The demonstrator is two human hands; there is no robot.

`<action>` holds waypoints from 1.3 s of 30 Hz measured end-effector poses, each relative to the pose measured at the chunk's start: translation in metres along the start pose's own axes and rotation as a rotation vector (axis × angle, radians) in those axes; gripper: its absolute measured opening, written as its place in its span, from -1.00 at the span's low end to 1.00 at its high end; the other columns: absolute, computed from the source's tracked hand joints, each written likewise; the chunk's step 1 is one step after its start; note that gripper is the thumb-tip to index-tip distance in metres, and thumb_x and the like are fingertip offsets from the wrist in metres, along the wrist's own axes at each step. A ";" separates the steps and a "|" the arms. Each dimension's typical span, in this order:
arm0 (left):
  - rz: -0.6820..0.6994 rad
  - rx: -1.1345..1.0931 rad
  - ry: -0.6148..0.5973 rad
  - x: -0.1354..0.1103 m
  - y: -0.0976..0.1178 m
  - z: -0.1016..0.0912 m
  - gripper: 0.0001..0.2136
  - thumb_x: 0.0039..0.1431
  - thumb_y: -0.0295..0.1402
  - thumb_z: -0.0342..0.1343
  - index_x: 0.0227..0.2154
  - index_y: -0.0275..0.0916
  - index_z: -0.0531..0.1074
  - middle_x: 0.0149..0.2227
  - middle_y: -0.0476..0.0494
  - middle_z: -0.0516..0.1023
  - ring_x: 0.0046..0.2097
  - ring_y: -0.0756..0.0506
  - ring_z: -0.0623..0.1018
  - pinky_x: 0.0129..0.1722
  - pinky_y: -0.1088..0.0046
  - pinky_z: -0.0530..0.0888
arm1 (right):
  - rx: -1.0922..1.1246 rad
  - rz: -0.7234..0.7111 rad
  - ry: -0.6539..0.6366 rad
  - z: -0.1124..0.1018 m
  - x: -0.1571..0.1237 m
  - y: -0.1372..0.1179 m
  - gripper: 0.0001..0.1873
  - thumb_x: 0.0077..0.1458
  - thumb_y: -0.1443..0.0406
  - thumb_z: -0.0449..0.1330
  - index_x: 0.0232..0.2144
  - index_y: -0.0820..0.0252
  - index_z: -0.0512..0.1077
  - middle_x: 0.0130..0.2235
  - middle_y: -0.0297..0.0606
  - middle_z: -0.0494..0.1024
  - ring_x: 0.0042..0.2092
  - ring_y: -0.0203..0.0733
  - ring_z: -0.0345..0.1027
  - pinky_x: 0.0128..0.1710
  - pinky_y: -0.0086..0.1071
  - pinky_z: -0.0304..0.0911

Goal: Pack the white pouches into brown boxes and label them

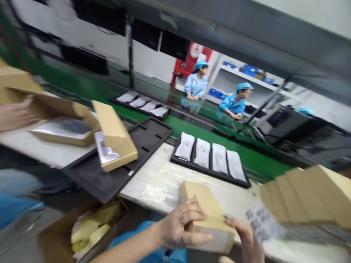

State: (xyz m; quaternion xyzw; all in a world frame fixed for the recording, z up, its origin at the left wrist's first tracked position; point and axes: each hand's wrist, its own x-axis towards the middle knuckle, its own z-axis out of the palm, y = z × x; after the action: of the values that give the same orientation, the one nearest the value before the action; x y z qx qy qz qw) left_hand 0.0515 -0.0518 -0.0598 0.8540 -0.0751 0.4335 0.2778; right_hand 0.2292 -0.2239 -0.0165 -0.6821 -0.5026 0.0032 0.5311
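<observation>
My left hand (179, 228) is wrapped round a small tan cardboard box (205, 212) at the near edge of the white worktable (153, 180). On the box's right end rests my right hand (244, 237), fingers curled against it. A blurred white label sheet (261, 223) lies just to the right of that hand. A row of similar tan boxes (307, 195) stands further right.
A black tray with several white pouches (210, 157) lies beyond the box, beside a green conveyor (255, 157). An empty black tray (120, 160) holds an open tan box (115, 137). A co-worker's hand (15, 115) is at the left. A carton of yellow scraps (90, 228) sits below. Two people stand across the conveyor.
</observation>
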 end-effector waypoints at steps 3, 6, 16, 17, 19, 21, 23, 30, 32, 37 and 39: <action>-0.119 -0.139 0.224 0.028 0.009 0.004 -0.24 -0.04 -0.24 0.44 0.19 -0.06 0.18 0.00 -0.30 0.50 0.04 -0.26 0.55 0.07 0.12 0.50 | 0.344 0.065 0.187 -0.042 0.029 -0.003 -0.60 0.14 -0.12 0.21 -0.01 -0.24 0.44 -0.01 -0.18 0.50 -0.01 0.04 0.44 0.02 0.02 0.36; -0.358 -0.191 0.287 0.044 0.015 0.003 -0.24 -0.06 -0.23 0.46 0.16 -0.13 0.18 0.00 -0.28 0.50 0.04 -0.24 0.52 0.00 0.19 0.53 | 0.417 0.298 0.162 -0.056 0.059 -0.028 -0.76 0.15 0.04 0.29 -0.25 0.04 0.51 -0.21 -0.16 0.51 -0.21 -0.09 0.44 -0.22 -0.24 0.41; -0.456 -0.193 0.254 0.040 0.012 0.006 -0.27 0.03 -0.24 0.40 0.20 -0.15 0.16 0.05 -0.27 0.46 0.08 -0.23 0.49 0.06 0.23 0.51 | 0.089 0.574 -0.378 -0.005 0.096 -0.066 -0.62 0.18 0.00 0.24 -0.41 0.20 0.42 -0.51 -0.35 0.35 -0.47 -0.30 0.16 -0.47 -0.43 0.13; -0.437 -0.197 0.256 0.039 0.013 0.006 -0.27 0.04 -0.24 0.39 0.21 -0.17 0.15 0.04 -0.28 0.46 0.08 -0.23 0.49 0.06 0.24 0.51 | 0.024 0.566 -0.367 -0.007 0.095 -0.065 -0.62 0.18 0.00 0.24 -0.42 0.21 0.43 -0.53 -0.37 0.32 -0.49 -0.31 0.11 -0.49 -0.44 0.07; -0.402 -0.207 0.282 0.039 0.014 0.006 -0.26 0.06 -0.25 0.38 0.23 -0.21 0.12 0.04 -0.31 0.46 0.08 -0.23 0.49 0.05 0.24 0.52 | -0.041 0.574 -0.347 -0.010 0.092 -0.063 -0.62 0.17 0.01 0.25 -0.43 0.21 0.43 -0.56 -0.41 0.26 -0.51 -0.33 0.03 -0.52 -0.43 -0.01; -0.368 -0.224 0.314 0.039 0.015 0.006 -0.25 0.08 -0.28 0.37 0.25 -0.24 0.10 0.04 -0.35 0.45 0.09 -0.24 0.48 0.06 0.21 0.52 | 0.004 0.633 -0.352 -0.013 0.091 -0.065 -0.63 0.15 0.02 0.28 -0.45 0.20 0.42 -0.56 -0.40 0.27 -0.51 -0.33 0.05 -0.51 -0.43 -0.01; -0.339 -0.248 0.316 0.038 0.015 0.007 -0.26 0.07 -0.34 0.37 0.24 -0.23 0.11 0.06 -0.36 0.44 0.11 -0.25 0.46 0.08 0.17 0.50 | 0.127 0.721 -0.361 -0.014 0.090 -0.069 -0.64 0.10 0.03 0.32 -0.45 0.19 0.42 -0.54 -0.37 0.35 -0.49 -0.30 0.13 -0.50 -0.43 0.05; -0.327 -0.322 0.310 0.033 0.010 0.012 -0.26 0.04 -0.43 0.39 0.22 -0.22 0.12 0.09 -0.36 0.42 0.15 -0.28 0.45 0.12 0.08 0.48 | 0.085 0.720 -0.304 -0.009 0.086 -0.084 -0.67 0.14 0.09 0.31 -0.50 0.17 0.41 -0.54 -0.38 0.34 -0.47 -0.30 0.12 -0.45 -0.42 0.06; -0.316 -0.322 0.327 0.034 0.010 0.013 -0.26 0.04 -0.44 0.38 0.22 -0.23 0.12 0.09 -0.37 0.44 0.14 -0.28 0.45 0.10 0.07 0.50 | 0.023 0.698 -0.305 -0.009 0.084 -0.085 -0.68 0.16 0.10 0.29 -0.49 0.17 0.41 -0.55 -0.38 0.33 -0.46 -0.30 0.10 -0.45 -0.41 0.05; -0.284 -0.305 0.359 0.037 0.011 0.012 -0.32 0.05 -0.43 0.38 0.18 -0.37 0.17 0.06 -0.42 0.43 0.12 -0.27 0.47 0.08 0.11 0.52 | -0.014 0.684 -0.316 -0.013 0.081 -0.082 -0.69 0.18 0.11 0.27 -0.49 0.15 0.40 -0.53 -0.40 0.31 -0.45 -0.30 0.09 -0.44 -0.42 0.05; -0.280 -0.303 0.354 0.037 0.011 0.011 -0.31 0.03 -0.46 0.39 0.18 -0.38 0.17 0.07 -0.43 0.42 0.13 -0.26 0.46 0.10 0.12 0.50 | -0.005 0.687 -0.325 -0.014 0.080 -0.080 -0.70 0.19 0.11 0.27 -0.48 0.15 0.40 -0.53 -0.40 0.32 -0.45 -0.30 0.10 -0.44 -0.42 0.05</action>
State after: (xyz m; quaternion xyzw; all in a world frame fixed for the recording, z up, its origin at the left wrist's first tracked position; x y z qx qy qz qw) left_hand 0.0779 -0.0627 -0.0314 0.7158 0.0294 0.5173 0.4682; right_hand 0.2214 -0.1841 0.0903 -0.8028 -0.3222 0.2880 0.4108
